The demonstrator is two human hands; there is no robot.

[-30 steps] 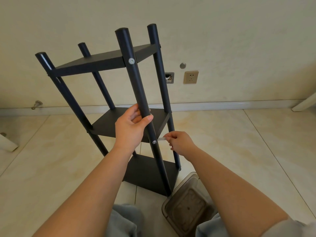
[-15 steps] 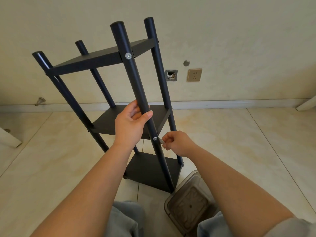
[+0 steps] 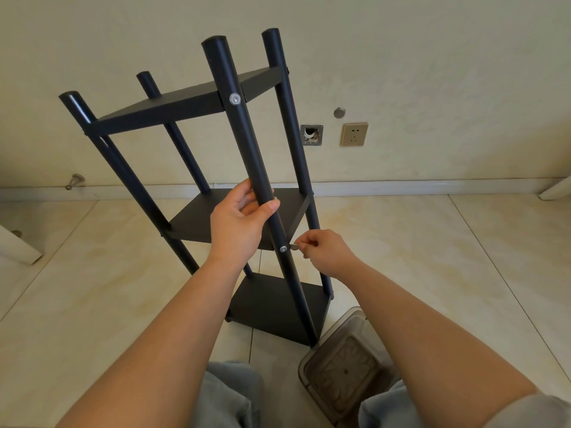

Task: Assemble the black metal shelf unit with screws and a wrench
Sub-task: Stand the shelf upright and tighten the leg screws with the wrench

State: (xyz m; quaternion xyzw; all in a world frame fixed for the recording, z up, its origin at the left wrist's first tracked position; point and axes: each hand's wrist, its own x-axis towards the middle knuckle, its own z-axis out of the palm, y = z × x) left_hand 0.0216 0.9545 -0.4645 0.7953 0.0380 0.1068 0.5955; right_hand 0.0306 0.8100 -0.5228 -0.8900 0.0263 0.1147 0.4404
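The black metal shelf unit (image 3: 173, 109) stands on the tiled floor with three shelves and four round posts, leaning slightly toward me. My left hand (image 3: 239, 225) grips the nearest post just above the middle shelf. A silver screw (image 3: 283, 249) sits in that post at middle-shelf level, and another screw (image 3: 234, 99) shows at the top shelf. My right hand (image 3: 324, 250) pinches a small silver wrench (image 3: 294, 247), whose tip meets the post right beside the lower screw.
A clear plastic container (image 3: 343, 369) lies on the floor by my knees, right of the shelf's foot. A wall socket (image 3: 354, 134) and an open wall box (image 3: 311, 135) are behind. White furniture legs stand at far left (image 3: 18, 247) and far right (image 3: 556, 188).
The shelf unit has tilted and shifted slightly in view. My right hand has turned the wrench at the lower screw, from level to angled down and back to level. My left hand keeps its grip.
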